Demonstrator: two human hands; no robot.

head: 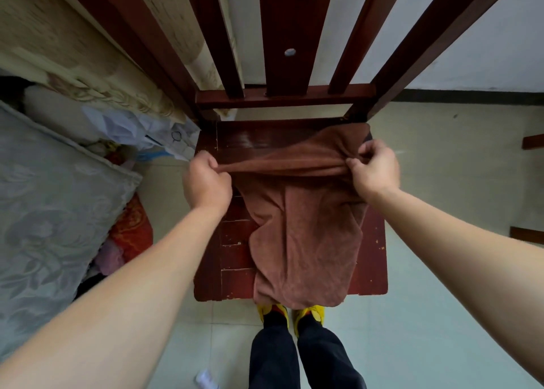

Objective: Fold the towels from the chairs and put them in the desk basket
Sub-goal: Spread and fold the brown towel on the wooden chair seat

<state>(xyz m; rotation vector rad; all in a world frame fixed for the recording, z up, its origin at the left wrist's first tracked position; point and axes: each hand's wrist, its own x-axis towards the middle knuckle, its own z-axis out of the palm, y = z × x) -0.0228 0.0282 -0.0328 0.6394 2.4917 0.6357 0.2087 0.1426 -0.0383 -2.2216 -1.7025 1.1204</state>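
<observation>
Fingers of the left hand (206,182) and right hand (374,167) are curled, pinching a brown towel (303,241); it is stretched between them over the red chair (371,265) seat, the rest draped past the seat's front edge.

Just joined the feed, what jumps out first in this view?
At the centre, the left hand and right hand pinch a brown towel, stretched between them above a dark red chair seat. The towel's lower end drapes over the seat's front edge, just above yellow shoes.
</observation>
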